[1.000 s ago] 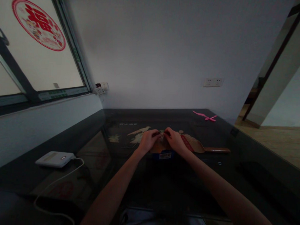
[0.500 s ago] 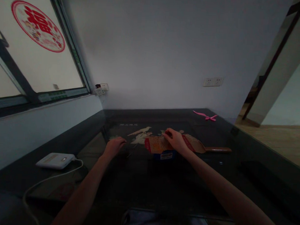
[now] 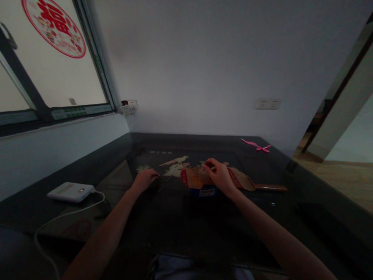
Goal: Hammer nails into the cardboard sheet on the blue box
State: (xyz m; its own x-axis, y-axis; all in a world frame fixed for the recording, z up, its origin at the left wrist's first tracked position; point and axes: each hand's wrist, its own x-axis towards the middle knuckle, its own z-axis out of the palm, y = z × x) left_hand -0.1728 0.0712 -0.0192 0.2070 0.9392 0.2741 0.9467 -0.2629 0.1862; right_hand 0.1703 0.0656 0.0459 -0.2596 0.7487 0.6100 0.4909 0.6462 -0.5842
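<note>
Having moved leftward off the fan (image 3: pixel 193 178) since a second ago, the left hand (image 3: pixel 144 179) is sitting near a bird picture (image 3: pixel 175 160) while the right hand (image 3: pixel 219 178) is bending over that fan atop a blue box (image 3: pixel 206 192), either grip being impossible to tell, work seemingly remaining unfinished.

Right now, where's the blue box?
In the head view, the blue box is on the dark table, just right of middle, left of the wooden handle, close to the right hand.
</note>
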